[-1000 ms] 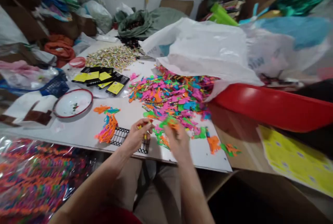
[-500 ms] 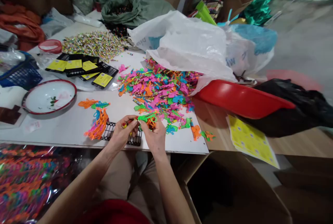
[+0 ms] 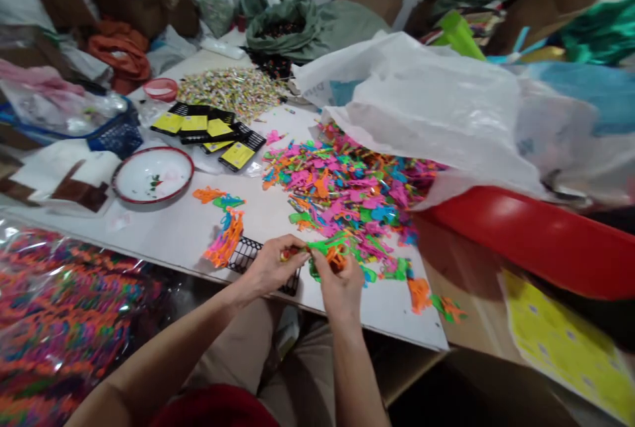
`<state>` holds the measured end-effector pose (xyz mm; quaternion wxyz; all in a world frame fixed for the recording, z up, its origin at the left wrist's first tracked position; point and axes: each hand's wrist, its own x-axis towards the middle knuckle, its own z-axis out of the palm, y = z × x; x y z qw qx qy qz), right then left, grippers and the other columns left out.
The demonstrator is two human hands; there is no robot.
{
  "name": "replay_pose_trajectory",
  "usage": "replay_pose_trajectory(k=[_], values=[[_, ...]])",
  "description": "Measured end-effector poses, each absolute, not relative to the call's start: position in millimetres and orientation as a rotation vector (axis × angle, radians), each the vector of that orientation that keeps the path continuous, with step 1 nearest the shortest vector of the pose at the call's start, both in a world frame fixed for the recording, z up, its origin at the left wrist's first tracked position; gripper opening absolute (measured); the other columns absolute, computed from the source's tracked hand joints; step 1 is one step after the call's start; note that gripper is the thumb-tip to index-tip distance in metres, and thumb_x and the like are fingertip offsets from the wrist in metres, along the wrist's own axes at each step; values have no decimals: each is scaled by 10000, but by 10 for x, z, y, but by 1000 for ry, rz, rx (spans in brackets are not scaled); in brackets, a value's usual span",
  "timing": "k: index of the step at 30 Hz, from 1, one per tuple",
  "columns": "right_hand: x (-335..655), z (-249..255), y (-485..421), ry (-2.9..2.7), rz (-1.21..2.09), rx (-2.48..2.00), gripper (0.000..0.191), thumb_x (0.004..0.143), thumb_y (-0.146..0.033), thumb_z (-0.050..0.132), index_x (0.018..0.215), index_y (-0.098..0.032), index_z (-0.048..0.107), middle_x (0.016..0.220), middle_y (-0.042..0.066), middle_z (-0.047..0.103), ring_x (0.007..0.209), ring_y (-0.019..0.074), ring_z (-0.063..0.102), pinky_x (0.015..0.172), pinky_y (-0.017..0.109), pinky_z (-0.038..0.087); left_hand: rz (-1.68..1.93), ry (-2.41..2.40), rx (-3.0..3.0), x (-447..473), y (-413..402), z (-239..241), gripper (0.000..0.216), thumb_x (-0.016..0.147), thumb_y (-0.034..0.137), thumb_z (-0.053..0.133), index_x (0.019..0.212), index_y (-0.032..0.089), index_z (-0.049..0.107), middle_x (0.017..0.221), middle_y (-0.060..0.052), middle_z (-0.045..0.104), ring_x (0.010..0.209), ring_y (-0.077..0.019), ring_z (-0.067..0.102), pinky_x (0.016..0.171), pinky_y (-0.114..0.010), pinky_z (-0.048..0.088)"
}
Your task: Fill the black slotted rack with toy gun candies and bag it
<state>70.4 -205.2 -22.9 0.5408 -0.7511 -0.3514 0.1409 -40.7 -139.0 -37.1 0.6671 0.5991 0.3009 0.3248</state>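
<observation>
In front of me, over the near table edge, both hands meet at the fingertips. My right hand [image 3: 342, 288] is closed around a green toy pistol [image 3: 327, 243] and an orange toy pistol [image 3: 336, 258]. My left hand [image 3: 275, 265] pinches small red-and-yellow pieces [image 3: 288, 253], partly hidden by the fingers, close to the green pistol's front end. Beneath the hands lies a black grid tray [image 3: 244, 255], its left part covered by a row of orange and pink toy pistols [image 3: 225, 240]. A large heap of colourful toy pistols [image 3: 342, 192] spreads just beyond.
A white enamel basin [image 3: 139, 176] stands at left, near black trays with yellow cards [image 3: 238, 156]. Behind is a pile of small pencil-like pieces [image 3: 228, 90]. A white plastic sack [image 3: 436, 110] and a red basin [image 3: 536, 235] flank the heap. Yellow sheets [image 3: 565, 341] lie at right.
The view has swung left, so everything sits farther right in the picture. Both hands keep their grip, fingertips still together at the green toy pistol.
</observation>
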Motion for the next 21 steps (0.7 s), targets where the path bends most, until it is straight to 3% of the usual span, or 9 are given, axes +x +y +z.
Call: replay_pose_trajectory(k=[4,8,11,13,15,18,21], values=[[1316,-5,-1750,-998,270,-1953,405,674,-582,678,639,-198,555,565,-3,549,528,160,483,520,293,412,906,708,1413,-413,-1050,-31,193,776,229,678,960,190,722,859,-36,681,722,-127,573,656,-239,442],[1943,65,-1371,-991,-93,-2186,521,753,-576,634,981,-107,631,819,134,653,760,281,596,722,429,482,1276,809,1187,-889,-394,236,324,763,233,691,1078,172,645,784,-20,643,603,-91,529,541,-212,402],[1764,-238,-983,-1206,-298,-2198,542,821,-410,622,1199,-28,555,1094,258,618,1037,364,567,913,528,433,1396,875,963,-1337,-44,136,441,708,181,704,1121,167,550,821,-31,655,687,-115,603,605,-222,459],[1306,-531,-676,-1628,-104,-2010,393,848,-250,593,1204,-84,573,1155,218,618,1101,327,552,967,486,427,1313,952,895,-1542,26,-82,520,678,177,708,1158,186,508,926,-49,664,747,-135,638,641,-248,492],[779,-797,-394,-2115,152,-1710,360,864,-114,527,1218,-157,578,1231,147,608,1134,271,543,994,419,426,1182,1062,916,-1660,8,-368,538,680,227,708,1177,193,506,959,-52,662,691,-124,631,603,-243,484],[268,-1061,-146,-2431,314,-1548,339,903,-103,485,1226,-167,565,1219,127,606,1101,260,544,949,384,445,978,1255,1112,-1737,-31,-778,483,728,302,665,1179,175,551,764,-9,644,524,-98,531,519,-218,410],[231,-1160,-142,-2471,298,-1618,300,924,-118,458,1204,-137,562,1132,148,615,1037,265,546,924,379,449,826,1459,1482,-1744,16,-1036,407,758,284,628,1150,173,609,759,-43,666,661,-178,595,635,-282,456]])
